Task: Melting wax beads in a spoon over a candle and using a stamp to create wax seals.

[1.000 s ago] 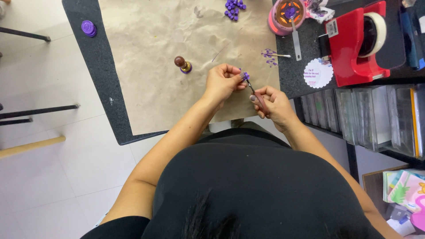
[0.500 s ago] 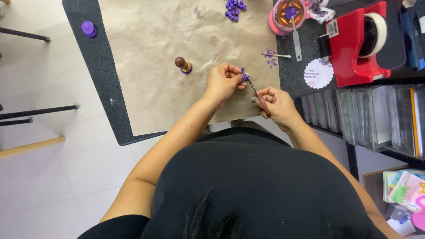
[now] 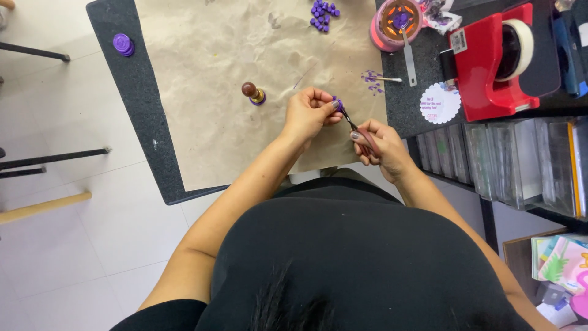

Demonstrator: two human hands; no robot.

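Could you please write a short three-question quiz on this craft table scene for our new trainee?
1. True or false: the left hand pinches a small purple piece between its fingertips.
2. What does the right hand grip? A) a pair of small scissors with reddish handles B) a paintbrush C) a roll of tape
3. Fill in: the wooden-handled stamp stands on the ____ paper sheet.

Key
1. True.
2. A: the small scissors point their tips at the purple piece.
3. Brown.
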